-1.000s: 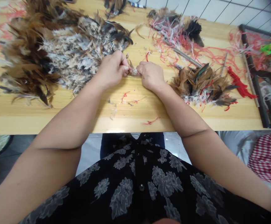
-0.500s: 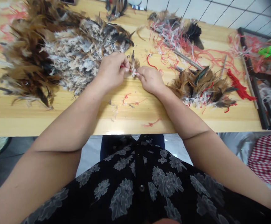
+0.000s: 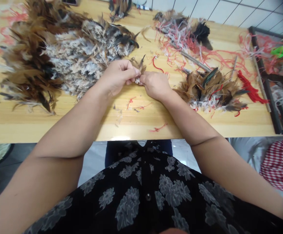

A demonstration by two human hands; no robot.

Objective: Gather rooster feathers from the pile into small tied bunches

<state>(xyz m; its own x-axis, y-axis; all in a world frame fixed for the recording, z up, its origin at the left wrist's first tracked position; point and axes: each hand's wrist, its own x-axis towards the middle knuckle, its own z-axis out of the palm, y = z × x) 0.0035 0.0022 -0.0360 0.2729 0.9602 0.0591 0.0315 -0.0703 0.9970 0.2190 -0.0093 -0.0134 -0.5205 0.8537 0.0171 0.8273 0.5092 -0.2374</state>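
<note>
Between my hands is a small bunch of brown and dark feathers (image 3: 141, 65), its pale fluffy ends pointing towards me. My left hand (image 3: 122, 76) pinches the bunch from the left, thumb and forefinger pressed together at its base. From the right, my right hand (image 3: 156, 84) grips the same base with curled fingers. My fingertips hide most of the base, and no red thread shows there now. A large heap of brown, grey and white feathers (image 3: 70, 55) lies just left of my left hand. Beyond my right wrist rests a smaller pile of brown feathers (image 3: 204, 86) with red threads.
Pink and white strings (image 3: 180, 35) lie tangled at the back, near a thin stick (image 3: 195, 60). A bundle of red cord (image 3: 252, 87) lies by a dark-framed rack (image 3: 265, 81) at the right. Red thread scraps (image 3: 158, 129) are scattered near the table's front edge.
My left hand has turned and closed in on the feather bunch, its fingertips now against the base. The red thread stretched between my hands is no longer visible. The bunch leans more to the left.
</note>
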